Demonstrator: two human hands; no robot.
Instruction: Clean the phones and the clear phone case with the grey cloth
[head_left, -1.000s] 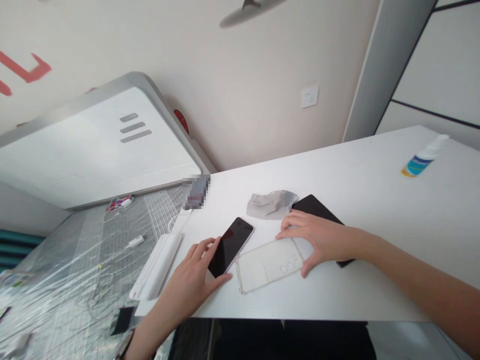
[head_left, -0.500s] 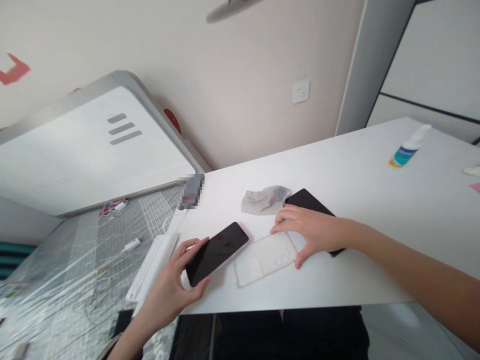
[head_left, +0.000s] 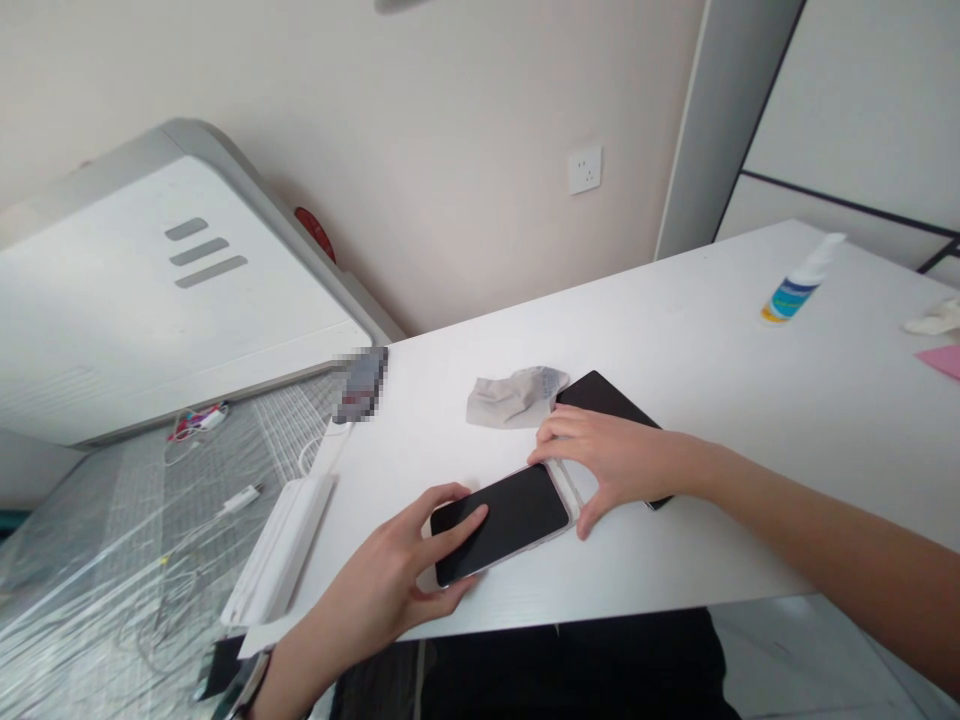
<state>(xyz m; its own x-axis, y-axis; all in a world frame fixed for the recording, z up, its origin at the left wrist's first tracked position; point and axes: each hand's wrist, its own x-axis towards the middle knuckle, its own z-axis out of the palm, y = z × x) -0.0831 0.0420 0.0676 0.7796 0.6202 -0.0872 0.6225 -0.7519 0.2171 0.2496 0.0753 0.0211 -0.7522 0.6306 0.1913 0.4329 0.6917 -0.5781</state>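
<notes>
My left hand (head_left: 409,570) grips the near end of a dark-screened phone (head_left: 502,520), thumb and fingers on its edges, holding it over a clear phone case (head_left: 571,482) on the white table (head_left: 712,400). Only the case's far end shows past the phone. My right hand (head_left: 607,462) rests on that end of the case with its fingers flat and spread, pinning it down. Under my right wrist lies a second black phone (head_left: 600,397). A crumpled grey cloth (head_left: 510,397) sits just beyond my right hand.
A white spray bottle with a blue label (head_left: 799,285) lies at the far right, near a pink slip (head_left: 941,360). A white power strip (head_left: 281,545) with cables lies off the table's left edge on a plastic-covered surface (head_left: 112,560). A large white cabinet (head_left: 172,290) stands at left.
My left hand has carried the phone to the right, from beside the clear case to on top of it. My right hand has stayed on the case. The view has shifted slightly.
</notes>
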